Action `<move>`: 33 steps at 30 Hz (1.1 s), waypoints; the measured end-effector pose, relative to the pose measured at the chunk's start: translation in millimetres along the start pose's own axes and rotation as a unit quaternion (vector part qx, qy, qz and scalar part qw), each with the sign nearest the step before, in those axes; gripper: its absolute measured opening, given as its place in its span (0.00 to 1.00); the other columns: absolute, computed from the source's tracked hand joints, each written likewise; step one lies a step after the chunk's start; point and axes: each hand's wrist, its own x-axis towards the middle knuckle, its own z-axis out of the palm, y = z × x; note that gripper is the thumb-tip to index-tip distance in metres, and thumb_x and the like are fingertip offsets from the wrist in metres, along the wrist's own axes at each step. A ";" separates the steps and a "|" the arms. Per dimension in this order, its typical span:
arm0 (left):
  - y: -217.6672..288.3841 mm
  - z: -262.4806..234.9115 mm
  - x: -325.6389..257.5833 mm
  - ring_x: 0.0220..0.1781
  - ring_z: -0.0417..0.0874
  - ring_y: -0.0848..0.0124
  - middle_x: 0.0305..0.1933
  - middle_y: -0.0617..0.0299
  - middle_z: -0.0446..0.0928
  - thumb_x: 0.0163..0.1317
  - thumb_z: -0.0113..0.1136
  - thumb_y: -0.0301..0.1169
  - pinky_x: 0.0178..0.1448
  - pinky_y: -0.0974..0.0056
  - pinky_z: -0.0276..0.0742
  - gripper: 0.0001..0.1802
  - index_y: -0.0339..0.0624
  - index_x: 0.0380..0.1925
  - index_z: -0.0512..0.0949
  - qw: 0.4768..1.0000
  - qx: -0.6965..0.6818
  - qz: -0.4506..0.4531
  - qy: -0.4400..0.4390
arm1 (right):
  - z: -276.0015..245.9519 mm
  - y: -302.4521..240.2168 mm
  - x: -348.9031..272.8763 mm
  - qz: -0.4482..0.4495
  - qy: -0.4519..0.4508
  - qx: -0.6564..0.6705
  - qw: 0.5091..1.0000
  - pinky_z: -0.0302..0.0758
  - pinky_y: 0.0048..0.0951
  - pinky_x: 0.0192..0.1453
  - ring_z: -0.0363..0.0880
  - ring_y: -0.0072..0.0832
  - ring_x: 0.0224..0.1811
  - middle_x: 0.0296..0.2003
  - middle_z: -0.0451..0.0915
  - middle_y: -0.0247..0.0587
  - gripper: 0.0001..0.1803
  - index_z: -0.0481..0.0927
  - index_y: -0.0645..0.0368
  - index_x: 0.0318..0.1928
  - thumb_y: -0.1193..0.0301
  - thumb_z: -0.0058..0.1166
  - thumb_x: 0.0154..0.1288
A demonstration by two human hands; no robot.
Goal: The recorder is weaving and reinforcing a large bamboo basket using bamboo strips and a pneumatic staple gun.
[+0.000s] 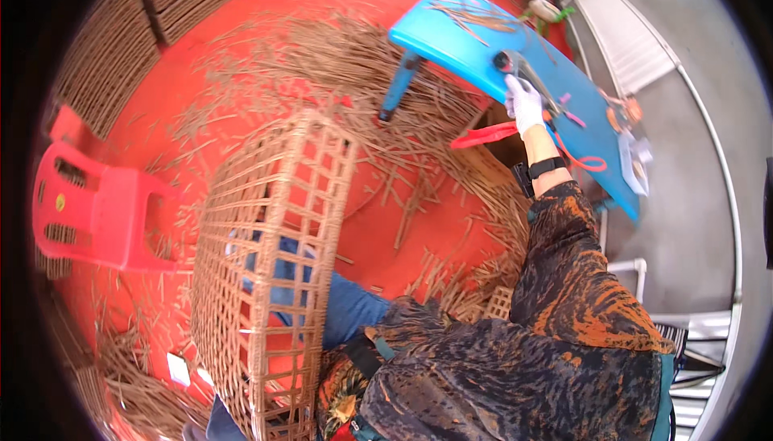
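A large woven rattan basket frame [266, 280], open-latticed, stands tilted in front of me on the left, against my blue-trousered leg. My right hand [525, 107], in a white glove, reaches out over the near edge of the blue table [475, 58]. Its fingers look extended and apart, beside a grey tool [538, 78] with a black rounded end lying on the tabletop. Blur hides whether they touch it. A red hose or strap [483, 135] hangs below the wrist, and a red loop [592, 164] lies nearby. My left hand cannot be made out; basket and sleeve cover that side.
Cut rattan strips [346, 58] are strewn over the red floor [378, 240]. A red plastic chair [105, 207] stands at the left, and stacked woven panels [109, 54] line the far left. More strips [475, 16] and a clear plastic container [634, 163] are on the table.
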 end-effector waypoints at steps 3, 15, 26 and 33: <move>92.0 -1.3 -26.3 0.46 0.82 0.52 0.44 0.49 0.82 0.66 0.59 0.33 0.52 0.52 0.77 0.13 0.39 0.46 0.82 0.974 0.159 -0.156 0.041 | -103.3 32.0 24.3 0.055 0.151 -0.010 0.987 0.58 0.24 0.14 0.66 0.20 0.14 0.19 0.70 0.30 0.12 0.77 0.56 0.34 0.61 0.59 0.67; -96.1 -50.9 -8.0 0.48 0.82 0.52 0.49 0.51 0.83 0.67 0.51 0.41 0.53 0.54 0.76 0.19 0.42 0.48 0.82 0.950 0.301 -0.067 -0.048 | -305.1 104.8 186.1 -0.172 -0.089 -0.653 0.732 0.80 0.40 0.42 0.83 0.37 0.41 0.43 0.84 0.47 0.16 0.80 0.57 0.52 0.62 0.49 0.71; -157.3 44.5 -207.1 0.46 0.86 0.63 0.42 0.55 0.86 0.58 0.60 0.39 0.52 0.62 0.78 0.17 0.42 0.41 0.86 0.873 -0.030 -0.486 -0.001 | 159.1 48.0 -35.1 -0.290 -0.338 -0.216 0.869 0.76 0.30 0.58 0.82 0.30 0.51 0.53 0.81 0.46 0.20 0.76 0.63 0.61 0.66 0.47 0.76; -226.9 122.1 -313.4 0.44 0.85 0.64 0.42 0.54 0.86 0.59 0.61 0.41 0.53 0.61 0.77 0.19 0.41 0.44 0.85 0.818 -0.172 -0.547 0.031 | 278.7 -103.2 -374.5 -0.515 -0.542 -0.151 0.647 0.76 0.28 0.59 0.79 0.28 0.51 0.49 0.81 0.42 0.11 0.80 0.66 0.52 0.81 0.49 0.72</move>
